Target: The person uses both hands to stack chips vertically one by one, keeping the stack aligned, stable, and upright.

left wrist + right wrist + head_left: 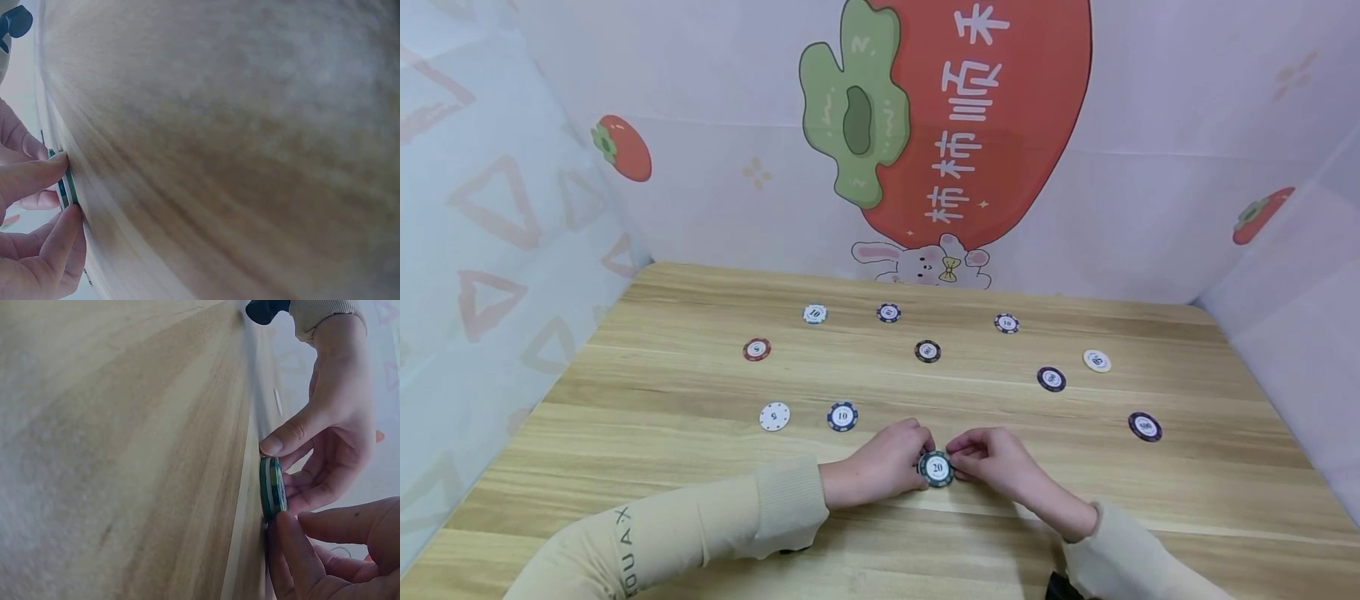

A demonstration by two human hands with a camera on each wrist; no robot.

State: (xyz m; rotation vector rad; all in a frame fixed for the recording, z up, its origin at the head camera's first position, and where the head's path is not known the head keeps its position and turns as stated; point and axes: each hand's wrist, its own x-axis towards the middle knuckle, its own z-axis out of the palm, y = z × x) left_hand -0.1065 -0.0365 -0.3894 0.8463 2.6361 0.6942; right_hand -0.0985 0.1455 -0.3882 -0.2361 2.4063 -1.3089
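A small stack of green poker chips [937, 469], the top one marked 20, lies at the front middle of the table. In the right wrist view the green and white edges of the stacked poker chips [271, 487] show. My left hand [883, 467] grips the stack from the left, fingers at its far side and thumb at its near side. From the right, my right hand [1000, 467] holds the stack's edge with thumb and fingertips, its other fingers curled. A blue chip marked 10 [842, 416] and a white chip [775, 416] lie left of the hands.
Several single chips lie spread over the wooden table [662, 467], among them a red chip [757, 349], a black chip [928, 351], a cream chip [1097, 360] and a dark chip marked 500 [1145, 427]. A printed cloth [737, 225] hangs behind the table.
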